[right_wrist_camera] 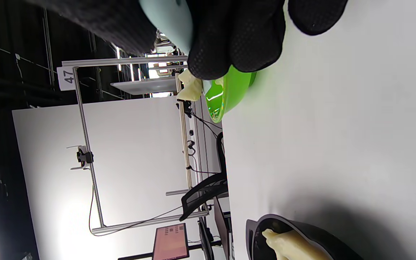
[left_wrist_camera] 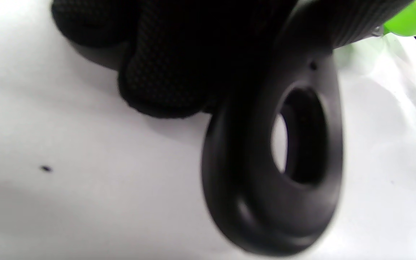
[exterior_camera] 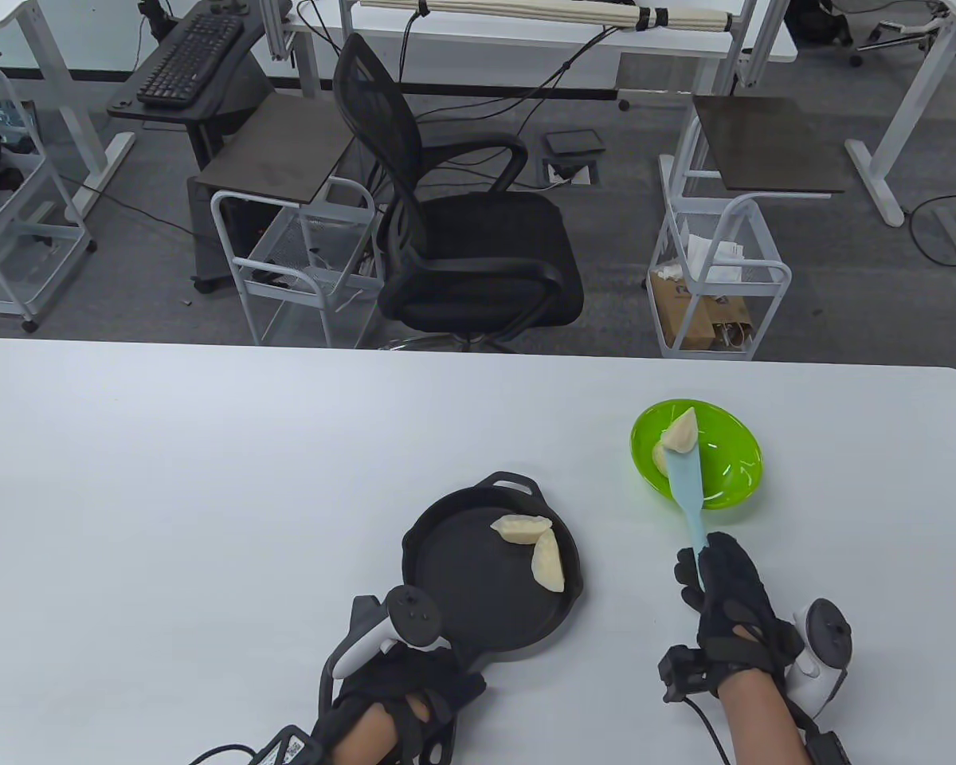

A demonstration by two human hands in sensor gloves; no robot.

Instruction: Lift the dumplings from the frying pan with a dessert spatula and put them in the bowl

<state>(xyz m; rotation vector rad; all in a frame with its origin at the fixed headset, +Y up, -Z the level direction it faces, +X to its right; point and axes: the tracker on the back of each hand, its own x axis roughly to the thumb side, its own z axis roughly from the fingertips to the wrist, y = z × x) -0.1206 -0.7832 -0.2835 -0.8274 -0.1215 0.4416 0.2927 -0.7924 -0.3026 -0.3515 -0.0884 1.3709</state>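
Observation:
A black frying pan (exterior_camera: 462, 582) sits near the table's front, with two pale dumplings (exterior_camera: 535, 550) inside at its right. My left hand (exterior_camera: 414, 693) grips the pan's handle (left_wrist_camera: 276, 173), whose ring end shows close up in the left wrist view. My right hand (exterior_camera: 725, 606) holds a light blue dessert spatula (exterior_camera: 685, 490) by its handle. The blade reaches over the green bowl (exterior_camera: 725, 478) and carries a dumpling (exterior_camera: 679, 434). Another dumpling (exterior_camera: 658, 454) lies in the bowl under the blade. The right wrist view shows the bowl (right_wrist_camera: 226, 94), the carried dumpling (right_wrist_camera: 190, 88) and the pan (right_wrist_camera: 302, 234).
The white table (exterior_camera: 207, 494) runs wide to the left and behind the pan. Beyond its far edge stand a black office chair (exterior_camera: 454, 239), two white wire carts (exterior_camera: 303, 271) and desks.

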